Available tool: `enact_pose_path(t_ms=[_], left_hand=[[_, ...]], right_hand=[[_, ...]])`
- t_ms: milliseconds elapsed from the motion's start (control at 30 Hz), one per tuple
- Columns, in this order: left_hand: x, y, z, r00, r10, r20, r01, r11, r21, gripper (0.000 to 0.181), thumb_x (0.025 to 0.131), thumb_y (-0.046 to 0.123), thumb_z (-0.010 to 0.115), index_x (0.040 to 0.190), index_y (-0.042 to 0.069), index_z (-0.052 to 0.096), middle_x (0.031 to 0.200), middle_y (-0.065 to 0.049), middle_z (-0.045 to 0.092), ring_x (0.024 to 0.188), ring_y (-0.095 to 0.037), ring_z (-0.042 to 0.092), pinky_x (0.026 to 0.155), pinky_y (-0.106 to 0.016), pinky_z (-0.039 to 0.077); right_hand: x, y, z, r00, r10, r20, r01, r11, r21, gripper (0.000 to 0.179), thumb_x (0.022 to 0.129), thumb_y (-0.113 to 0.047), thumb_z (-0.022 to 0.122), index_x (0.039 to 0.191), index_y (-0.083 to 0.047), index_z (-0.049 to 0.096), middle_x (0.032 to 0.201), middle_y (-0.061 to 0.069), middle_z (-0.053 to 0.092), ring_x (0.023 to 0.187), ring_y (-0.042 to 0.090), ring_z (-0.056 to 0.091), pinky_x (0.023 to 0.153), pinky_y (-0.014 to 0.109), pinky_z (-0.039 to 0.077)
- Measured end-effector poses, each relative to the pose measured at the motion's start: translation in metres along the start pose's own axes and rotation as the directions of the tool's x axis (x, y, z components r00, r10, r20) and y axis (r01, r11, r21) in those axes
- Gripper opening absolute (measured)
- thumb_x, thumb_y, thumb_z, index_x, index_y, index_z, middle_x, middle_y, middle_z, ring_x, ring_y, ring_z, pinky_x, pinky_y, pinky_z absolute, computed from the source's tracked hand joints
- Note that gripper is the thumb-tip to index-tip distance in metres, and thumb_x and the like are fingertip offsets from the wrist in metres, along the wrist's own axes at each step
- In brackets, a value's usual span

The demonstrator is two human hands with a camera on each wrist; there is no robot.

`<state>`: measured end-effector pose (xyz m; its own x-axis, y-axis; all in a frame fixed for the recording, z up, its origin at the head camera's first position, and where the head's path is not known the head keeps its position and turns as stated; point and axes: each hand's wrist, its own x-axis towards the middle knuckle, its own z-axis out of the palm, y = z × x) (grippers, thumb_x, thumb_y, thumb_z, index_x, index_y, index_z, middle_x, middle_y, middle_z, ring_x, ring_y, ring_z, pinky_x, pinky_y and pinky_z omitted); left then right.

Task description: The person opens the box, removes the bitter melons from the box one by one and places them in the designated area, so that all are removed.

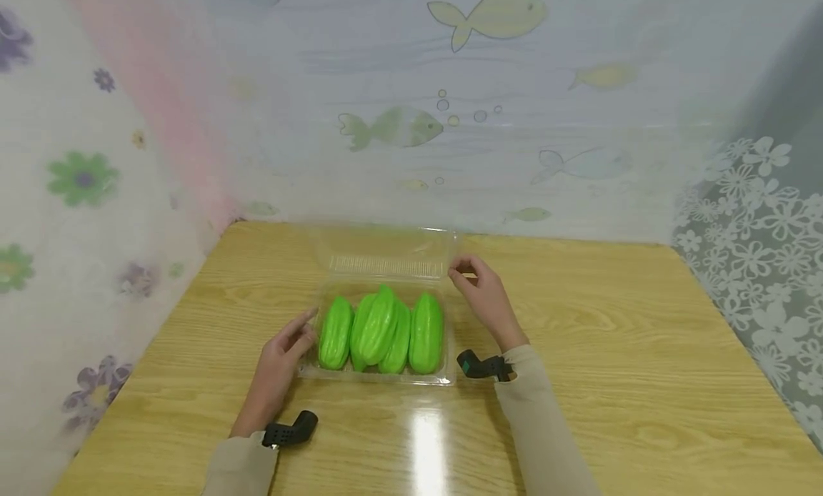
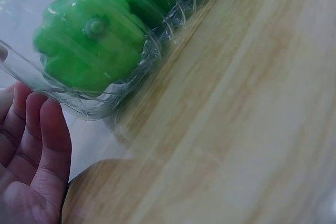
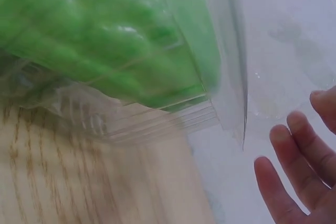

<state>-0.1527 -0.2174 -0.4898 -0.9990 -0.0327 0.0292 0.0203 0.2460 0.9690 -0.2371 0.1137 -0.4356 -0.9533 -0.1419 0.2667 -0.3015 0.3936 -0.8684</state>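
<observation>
A clear plastic clamshell box (image 1: 386, 379) sits on the table, its transparent lid (image 1: 392, 242) raised at the back. Several bright green, ribbed, gourd-like fruits (image 1: 426, 333) fill it side by side, one lying on top of others in the middle. My left hand (image 1: 281, 356) is at the box's left wall; in the left wrist view its fingertips (image 2: 52, 111) meet the plastic edge, fingers nearly straight. By the right end of the raised lid is my right hand (image 1: 485, 296), thumb and forefinger bent loosely. The right wrist view shows its fingers (image 3: 291, 153) spread, apart from the box.
The wood-grain table (image 1: 598, 324) extends around the box on both sides. Behind stands a curtain (image 1: 386, 181) printed with fish, with a flower-patterned sheet (image 1: 96, 224) at left and white lace-like flowers (image 1: 765, 260) at right. Black wrist cameras (image 1: 291, 430) are strapped on both wrists.
</observation>
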Motion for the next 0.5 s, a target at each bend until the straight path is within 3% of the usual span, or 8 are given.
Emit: enact_pose_path(t_ms=[333,500], left_hand=[[-0.0050,0.0022,0.0005,1.000,-0.004,-0.004,0.004,1.000,0.003,0.038,0.091,0.036,0.051,0.128,0.028,0.046,0.102,-0.004,0.051,0.091,-0.017,0.048,0.075,-0.023,0.040],[-0.0074,0.0050,0.0011,1.000,-0.004,-0.006,0.004,1.000,0.008,0.039,0.091,0.037,0.051,0.128,0.027,0.046,0.101,-0.004,0.052,0.091,-0.017,0.048,0.076,-0.023,0.040]], right_hand=[[0.0058,0.0040,0.0011,1.000,0.013,-0.016,-0.012,0.999,0.040,0.019,0.091,-0.018,0.054,0.106,-0.007,0.052,0.102,0.007,0.056,0.100,0.020,0.051,0.083,0.041,0.040],[0.0059,0.0041,0.0013,1.000,0.006,-0.029,-0.006,1.000,0.013,0.023,0.091,-0.020,0.054,0.110,-0.008,0.051,0.101,0.003,0.056,0.098,0.017,0.052,0.083,0.038,0.041]])
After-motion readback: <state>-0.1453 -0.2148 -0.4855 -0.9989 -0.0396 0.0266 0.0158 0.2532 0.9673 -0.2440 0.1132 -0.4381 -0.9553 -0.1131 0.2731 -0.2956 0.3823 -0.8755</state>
